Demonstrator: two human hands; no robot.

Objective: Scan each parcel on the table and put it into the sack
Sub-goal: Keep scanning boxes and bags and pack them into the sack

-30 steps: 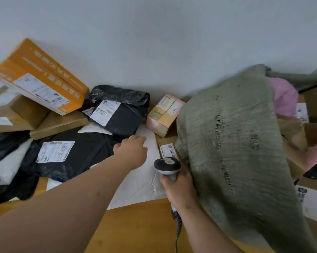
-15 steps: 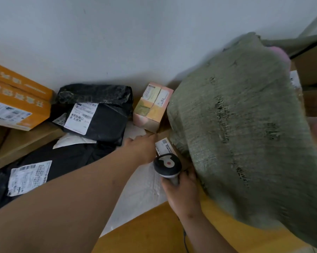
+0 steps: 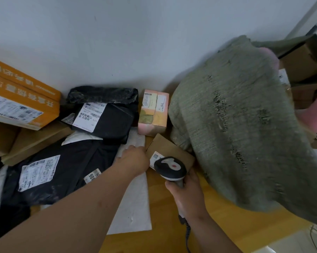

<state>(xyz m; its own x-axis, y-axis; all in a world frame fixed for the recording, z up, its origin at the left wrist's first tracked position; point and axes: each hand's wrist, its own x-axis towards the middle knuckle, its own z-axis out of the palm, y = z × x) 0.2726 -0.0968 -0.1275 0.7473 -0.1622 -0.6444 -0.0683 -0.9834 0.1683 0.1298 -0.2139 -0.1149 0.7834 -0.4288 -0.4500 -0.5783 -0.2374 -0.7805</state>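
A small brown cardboard box with a white label lies against the foot of the grey-green woven sack, which fills the right side. My left hand grips the box at its left edge, with the fingertips hidden behind the knuckles. My right hand holds the handle of a black and grey barcode scanner, whose head hovers just over the box's label. Further parcels lie behind and to the left: a pink box, two black poly bags and an orange box.
A white padded envelope lies flat under my left forearm on the wooden table. Brown cartons are stacked at the left. More cartons and pink parcels show past the sack at the right. The wall runs close behind.
My left hand has moved right from the white envelope to the small brown box. More of the box now shows beside the sack. The scanner has stayed over its label.
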